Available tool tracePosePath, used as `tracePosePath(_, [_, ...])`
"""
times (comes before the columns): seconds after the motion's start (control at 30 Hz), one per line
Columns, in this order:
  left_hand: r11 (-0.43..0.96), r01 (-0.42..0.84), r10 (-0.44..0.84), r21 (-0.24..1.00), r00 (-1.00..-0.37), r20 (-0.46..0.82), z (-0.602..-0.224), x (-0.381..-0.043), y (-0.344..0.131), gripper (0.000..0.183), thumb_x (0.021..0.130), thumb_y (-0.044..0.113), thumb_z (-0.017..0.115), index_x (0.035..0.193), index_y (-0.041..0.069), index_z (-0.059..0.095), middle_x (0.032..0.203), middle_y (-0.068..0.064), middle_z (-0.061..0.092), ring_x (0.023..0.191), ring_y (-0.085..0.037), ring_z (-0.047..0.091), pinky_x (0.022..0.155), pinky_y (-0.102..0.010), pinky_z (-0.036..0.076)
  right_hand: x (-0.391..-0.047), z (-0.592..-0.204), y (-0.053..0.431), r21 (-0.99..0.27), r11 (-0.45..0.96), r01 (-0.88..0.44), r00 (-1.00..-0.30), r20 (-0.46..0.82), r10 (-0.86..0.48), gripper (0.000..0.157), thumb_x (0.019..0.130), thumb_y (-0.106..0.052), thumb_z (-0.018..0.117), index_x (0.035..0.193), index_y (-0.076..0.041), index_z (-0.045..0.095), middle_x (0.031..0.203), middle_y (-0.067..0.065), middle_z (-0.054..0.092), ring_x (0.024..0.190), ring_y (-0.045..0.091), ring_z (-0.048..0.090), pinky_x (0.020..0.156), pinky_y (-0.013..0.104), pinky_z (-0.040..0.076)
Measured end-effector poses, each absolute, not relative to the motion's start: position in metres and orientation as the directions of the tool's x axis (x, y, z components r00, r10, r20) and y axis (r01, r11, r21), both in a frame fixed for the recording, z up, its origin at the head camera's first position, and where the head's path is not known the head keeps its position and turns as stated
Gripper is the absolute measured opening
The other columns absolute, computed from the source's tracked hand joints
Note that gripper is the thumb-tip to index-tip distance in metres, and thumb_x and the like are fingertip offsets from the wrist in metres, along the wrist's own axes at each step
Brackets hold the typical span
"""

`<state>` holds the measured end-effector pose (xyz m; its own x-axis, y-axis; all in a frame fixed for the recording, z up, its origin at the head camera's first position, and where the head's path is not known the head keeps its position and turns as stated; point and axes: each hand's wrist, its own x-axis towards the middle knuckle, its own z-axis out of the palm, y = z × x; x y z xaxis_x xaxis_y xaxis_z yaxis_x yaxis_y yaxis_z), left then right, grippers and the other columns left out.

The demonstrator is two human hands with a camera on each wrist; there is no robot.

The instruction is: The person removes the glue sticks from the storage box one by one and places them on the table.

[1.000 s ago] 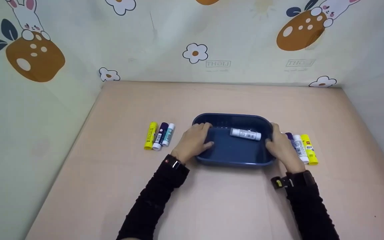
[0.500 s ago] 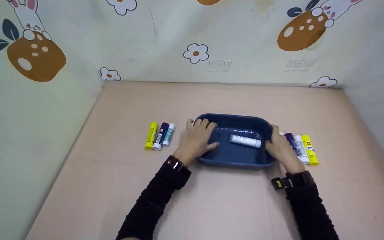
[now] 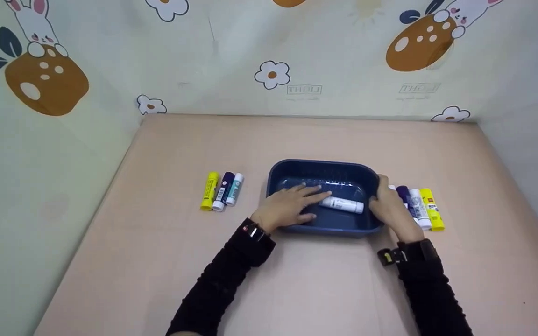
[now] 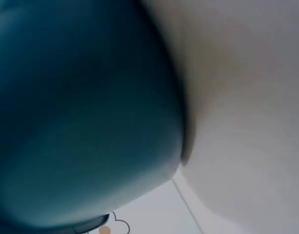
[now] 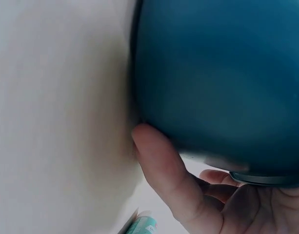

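A dark blue plastic basin [image 3: 325,229] sits on the table, with one white glue stick [image 3: 343,205] lying inside it. My left hand [image 3: 285,205] reaches over the basin's near left rim with its fingers spread, the fingertips right at the left end of that glue stick. At the right end, my right hand [image 3: 390,205] grips the basin's rim. In the right wrist view, my right hand's fingers [image 5: 164,170] lie against the basin's outer wall [image 5: 217,87]. The left wrist view is filled by the basin's outer wall [image 4: 86,107], and the left hand is hidden there.
Left of the basin lie a yellow glue stick [image 3: 209,191], a dark purple one [image 3: 223,191] and a teal-and-white one [image 3: 234,189]. Beside the right hand are a purple stick [image 3: 403,193], a white one [image 3: 419,209] and a yellow one [image 3: 432,209]. A patterned wall [image 3: 222,56] rises behind.
My left hand has left the basin's left rim and moved right, into the basin. The glue stick inside has shifted toward the near side. My right hand keeps its grip.
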<state>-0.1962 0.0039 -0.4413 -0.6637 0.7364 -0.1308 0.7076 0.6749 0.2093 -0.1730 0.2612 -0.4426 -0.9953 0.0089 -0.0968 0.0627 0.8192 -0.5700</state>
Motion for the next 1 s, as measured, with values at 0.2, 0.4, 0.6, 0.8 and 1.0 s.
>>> tracePosePath(0.2, [0.672,0.676,0.736,0.301,-0.655,-0.172,-0.4392,-0.1982,0.0043,0.054,0.093,0.039,0.053,0.143,0.034,0.033,0.150,0.004,0.034,0.138,-0.022,0.031,0.109,-0.044,0.029,-0.1737,-0.4419,0.2597,-0.570,0.819,0.060,-0.995,-0.100,0.004,0.057,0.085,-0.004,0.037,0.136,0.011,0.016,0.117,0.046,0.045,0.100,0.049,0.053,0.084,0.058,0.041])
tracePosePath(0.4, [0.655,0.683,0.738,0.324,-0.671,-0.078,-0.4428,-0.1993,0.0042,0.033,0.091,0.034,0.057,0.121,0.022,0.051,0.128,0.002,0.056,0.119,-0.019,0.052,0.097,-0.036,0.043,-0.1734,-0.4407,0.2593,-0.577,0.814,0.059,-0.994,-0.111,-0.007,0.059,0.085,-0.003,0.037,0.137,0.012,0.015,0.119,0.046,0.044,0.101,0.048,0.052,0.085,0.058,0.041])
tracePosePath(0.6, [0.673,0.661,0.706,0.333,-0.708,-0.023,-0.4442,-0.1998,0.0049,0.018,0.086,0.030,0.064,0.096,0.018,0.056,0.098,0.004,0.061,0.090,-0.014,0.057,0.077,-0.032,0.048,-0.1738,-0.4416,0.2612,-0.573,0.817,0.065,-0.994,-0.110,0.002,0.059,0.085,-0.003,0.038,0.138,0.012,0.015,0.119,0.046,0.044,0.100,0.048,0.052,0.085,0.058,0.042])
tracePosePath(0.8, [0.722,0.619,0.660,0.310,-0.750,-0.039,-0.4442,-0.1985,0.0049,0.017,0.084,0.031,0.067,0.085,0.017,0.056,0.087,0.005,0.056,0.083,-0.013,0.053,0.070,-0.030,0.046,-0.1735,-0.4422,0.2615,-0.573,0.817,0.064,-0.994,-0.112,-0.001,0.059,0.085,-0.003,0.038,0.137,0.012,0.015,0.119,0.046,0.044,0.102,0.049,0.051,0.086,0.059,0.041])
tracePosePath(1.0, [0.736,0.626,0.659,0.258,-0.750,-0.061,-0.4454,-0.1970,0.0047,0.038,0.085,0.038,0.064,0.117,0.021,0.055,0.106,-0.001,0.060,0.098,-0.019,0.058,0.080,-0.034,0.050,-0.1721,-0.4404,0.2606,-0.584,0.809,0.063,-0.994,-0.112,-0.003,0.058,0.085,-0.004,0.038,0.137,0.010,0.016,0.117,0.046,0.045,0.101,0.049,0.052,0.085,0.059,0.041])
